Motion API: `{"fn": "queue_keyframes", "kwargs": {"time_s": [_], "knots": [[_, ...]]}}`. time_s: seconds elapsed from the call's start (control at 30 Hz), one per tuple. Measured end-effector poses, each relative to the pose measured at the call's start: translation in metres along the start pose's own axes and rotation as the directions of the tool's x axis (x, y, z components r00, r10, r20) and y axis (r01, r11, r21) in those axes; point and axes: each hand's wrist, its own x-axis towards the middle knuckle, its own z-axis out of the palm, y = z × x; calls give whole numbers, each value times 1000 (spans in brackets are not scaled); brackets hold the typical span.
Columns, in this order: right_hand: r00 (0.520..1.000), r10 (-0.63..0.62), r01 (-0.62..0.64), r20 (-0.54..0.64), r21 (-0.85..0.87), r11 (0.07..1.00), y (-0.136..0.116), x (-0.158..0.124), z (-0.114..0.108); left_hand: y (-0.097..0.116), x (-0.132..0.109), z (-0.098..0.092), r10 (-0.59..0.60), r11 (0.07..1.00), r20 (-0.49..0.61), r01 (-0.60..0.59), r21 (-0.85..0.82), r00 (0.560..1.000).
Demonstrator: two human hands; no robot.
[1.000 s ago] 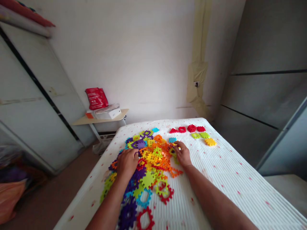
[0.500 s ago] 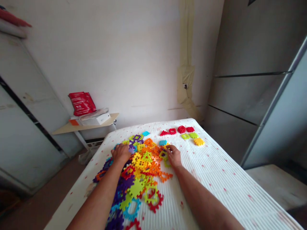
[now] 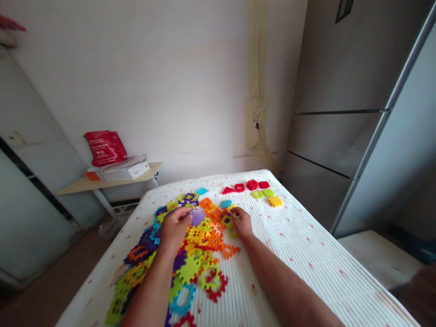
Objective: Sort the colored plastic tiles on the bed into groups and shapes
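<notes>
A large pile of toothed plastic building pieces [image 3: 190, 270] in orange, yellow, green, purple, blue and red covers the left and middle of the table. Over the pile, my left hand [image 3: 175, 225] pinches a light purple toothed piece [image 3: 198, 217] by its left edge. My right hand [image 3: 242, 222] is at the pile's right side, thumb and fingers drawn together beside a small yellow piece. What lies between those fingers is too small to make out. Just beyond it sits a blue square piece [image 3: 226, 204].
Separate from the pile, red pieces [image 3: 252, 185], green pieces [image 3: 263, 193] and a yellow piece [image 3: 275, 201] lie at the far right of the white table cover [image 3: 293, 254]. A side shelf [image 3: 78, 185] bears a red bag [image 3: 105, 147] and a white box [image 3: 131, 171]. A grey refrigerator [image 3: 327, 136] stands right.
My left hand has moved right and toward me, bringing the light purple piece into clear view at its fingertips. The right hand stays by the same spot. The view has turned slightly right.
</notes>
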Motion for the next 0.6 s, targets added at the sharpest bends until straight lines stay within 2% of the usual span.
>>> {"fn": "queue_keyframes", "kwargs": {"time_s": [0.07,0.13,0.23,0.33,0.4,0.53,0.6], "knots": [[999,-17,16,31,26,1000,-4,-1,-2,-6,-19,18,-76,971,55,87,-223,996],[997,-43,39,72,49,998,-11,-4,-5,-13,-33,35,-143,927,46,150,-345,989],[987,-85,75,134,72,995,-25,-8,-8,-25,-42,48,-163,900,36,163,-404,986],[970,-145,137,196,53,989,-41,-16,-9,-34,-43,52,-150,902,15,143,-407,989],[936,-241,250,257,-3,968,-50,-22,-7,-37,-43,52,-130,903,-10,114,-414,991],[805,-456,536,380,-135,833,-62,-37,0,-40,-44,53,-89,897,-64,52,-438,994],[793,-460,566,398,-203,799,-65,-43,4,-40,-45,53,-76,896,-73,35,-443,994]]}}
